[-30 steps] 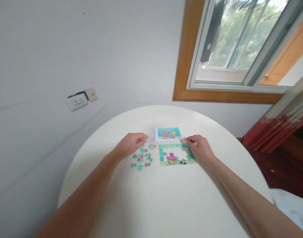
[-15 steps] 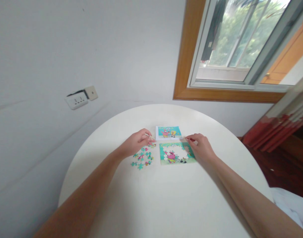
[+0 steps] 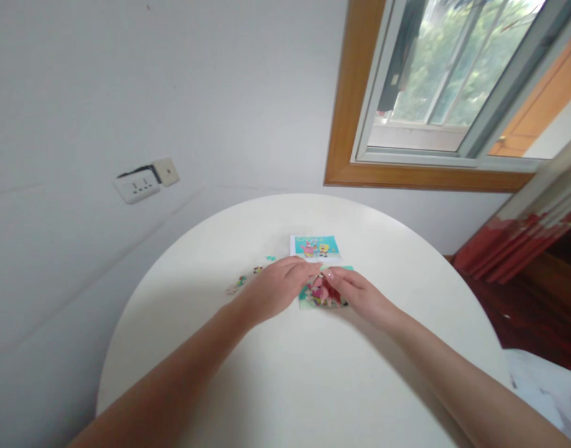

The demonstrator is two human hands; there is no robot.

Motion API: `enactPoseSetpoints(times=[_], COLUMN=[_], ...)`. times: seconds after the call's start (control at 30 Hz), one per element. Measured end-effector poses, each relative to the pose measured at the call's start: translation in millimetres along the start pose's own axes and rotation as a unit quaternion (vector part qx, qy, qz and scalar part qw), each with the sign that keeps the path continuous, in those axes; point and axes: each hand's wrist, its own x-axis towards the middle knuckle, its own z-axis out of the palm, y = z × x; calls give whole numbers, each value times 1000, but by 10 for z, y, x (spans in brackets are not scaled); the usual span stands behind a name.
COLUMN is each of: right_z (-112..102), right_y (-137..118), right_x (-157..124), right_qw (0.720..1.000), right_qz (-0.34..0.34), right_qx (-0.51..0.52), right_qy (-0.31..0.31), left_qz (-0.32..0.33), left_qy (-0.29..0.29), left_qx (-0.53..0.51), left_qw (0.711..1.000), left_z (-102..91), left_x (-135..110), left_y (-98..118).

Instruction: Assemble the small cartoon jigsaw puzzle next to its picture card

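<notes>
My left hand (image 3: 283, 287) and my right hand (image 3: 362, 297) meet fingertip to fingertip just above the partly assembled jigsaw puzzle (image 3: 308, 304). The right fingers are pinched together on what looks like a small puzzle piece, mostly hidden. Closed fingers on the left hand touch or nearly touch them, and I cannot make out what they hold. The puzzle has a green border and a pink figure, and the hands cover much of it. Behind it lies a reference picture card (image 3: 319, 246) with a pink and a yellow cartoon figure. Loose puzzle pieces (image 3: 241, 281) show left of my left hand.
The round white table (image 3: 285, 379) stands against a white wall with a power socket (image 3: 138, 185) on the left. A wood-framed window (image 3: 339, 168) is at the back right, beside a red and cream curtain (image 3: 495, 249). White cloth (image 3: 542, 386) shows at lower right.
My left hand has moved right from the loose pieces to the puzzle. The right hand has come left from beside the picture card, and the two now meet.
</notes>
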Motion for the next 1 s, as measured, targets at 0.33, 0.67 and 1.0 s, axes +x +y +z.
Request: enactPoseSetpoints(times=[0.33,0.67,1.0], right_z=[33,20,27], right_y=[92,59,27], right_x=[29,40,36], right_qw=[982,994,996], right_qz=[53,11,-6], right_qx=[177,84,47], right_qy=[33,64,75], left_qz=[22,73,71], left_qy=[28,13,64], left_qx=[9,-7,-14], left_qw=[999,997,995], left_z=[-7,-56,-9], left_x=[18,72,49], left_y=[-1,12,56])
